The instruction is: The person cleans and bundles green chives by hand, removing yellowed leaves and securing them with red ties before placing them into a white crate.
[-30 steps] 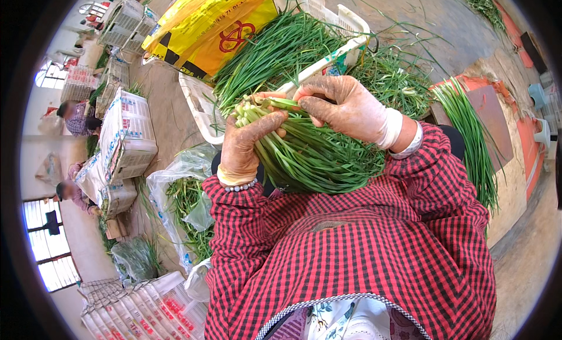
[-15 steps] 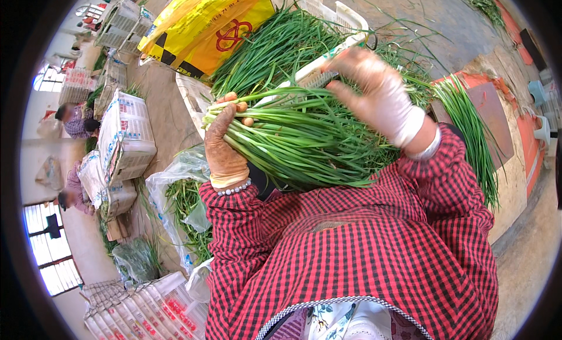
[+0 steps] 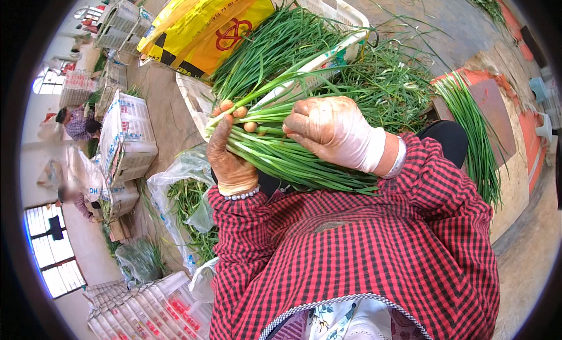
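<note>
My left hand (image 3: 232, 155), in a thin stained glove, is closed around the pale stem ends of a bunch of green chives (image 3: 295, 158). Its fingertips show on the far side of the stems, and a few stalks stick out above the rest. My right hand (image 3: 336, 132), in a whitish glove, is closed over the middle of the same bunch. Thumb and fingers pinch at its leaves, though the exact strands between them are partly hidden. The leaf ends trail right, below my right hand, in front of my checked top.
Ahead, a white crate (image 3: 345, 15) holds more chives and a yellow printed bag (image 3: 213, 32). Loose trimmed leaves (image 3: 383, 85) lie right of it. Another chive bundle (image 3: 468, 129) rests on a board at right. A clear plastic bag (image 3: 170, 185) of scraps sits left; people work beyond.
My right hand has come down and left from above the leaves, and its fingers have closed at the bunch. My left hand keeps hold of the stems.
</note>
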Demonstrator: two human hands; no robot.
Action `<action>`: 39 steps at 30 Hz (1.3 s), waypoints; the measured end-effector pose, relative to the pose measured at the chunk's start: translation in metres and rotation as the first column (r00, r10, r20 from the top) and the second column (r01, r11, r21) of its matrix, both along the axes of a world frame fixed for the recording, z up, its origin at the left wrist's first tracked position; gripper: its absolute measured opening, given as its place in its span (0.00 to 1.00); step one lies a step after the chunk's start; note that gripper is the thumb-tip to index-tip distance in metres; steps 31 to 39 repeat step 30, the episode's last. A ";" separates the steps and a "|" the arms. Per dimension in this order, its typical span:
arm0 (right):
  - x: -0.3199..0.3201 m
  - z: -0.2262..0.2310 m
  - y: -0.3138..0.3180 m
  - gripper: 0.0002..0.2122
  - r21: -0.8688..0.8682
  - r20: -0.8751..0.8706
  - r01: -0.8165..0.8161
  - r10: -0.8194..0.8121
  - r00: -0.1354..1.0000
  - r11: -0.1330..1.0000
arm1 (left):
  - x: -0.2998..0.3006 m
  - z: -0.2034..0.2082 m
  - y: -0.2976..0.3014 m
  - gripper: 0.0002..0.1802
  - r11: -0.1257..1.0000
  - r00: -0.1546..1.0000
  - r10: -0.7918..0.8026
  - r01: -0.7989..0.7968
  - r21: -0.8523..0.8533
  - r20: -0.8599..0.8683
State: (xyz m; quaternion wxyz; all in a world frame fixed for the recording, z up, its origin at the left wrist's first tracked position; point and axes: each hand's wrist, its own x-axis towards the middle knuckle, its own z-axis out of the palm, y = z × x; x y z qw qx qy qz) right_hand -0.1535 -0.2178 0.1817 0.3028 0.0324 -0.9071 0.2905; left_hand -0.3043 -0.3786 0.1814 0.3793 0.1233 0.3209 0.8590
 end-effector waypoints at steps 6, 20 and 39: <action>0.008 -0.001 0.010 0.06 -0.149 -0.004 0.058 -0.059 0.998 0.987 | 0.005 0.004 -0.003 0.17 0.998 0.995 0.062 -0.063 -0.008 -0.072; -0.007 0.010 -0.014 0.10 0.100 -0.117 0.074 -0.062 0.991 0.992 | 0.025 0.011 0.002 0.19 0.978 0.972 0.185 -0.196 -0.068 -0.143; -0.012 0.013 -0.008 0.14 0.218 0.033 -0.054 0.048 0.998 0.975 | 0.029 0.004 0.001 0.21 0.978 0.986 0.150 -0.158 -0.135 -0.067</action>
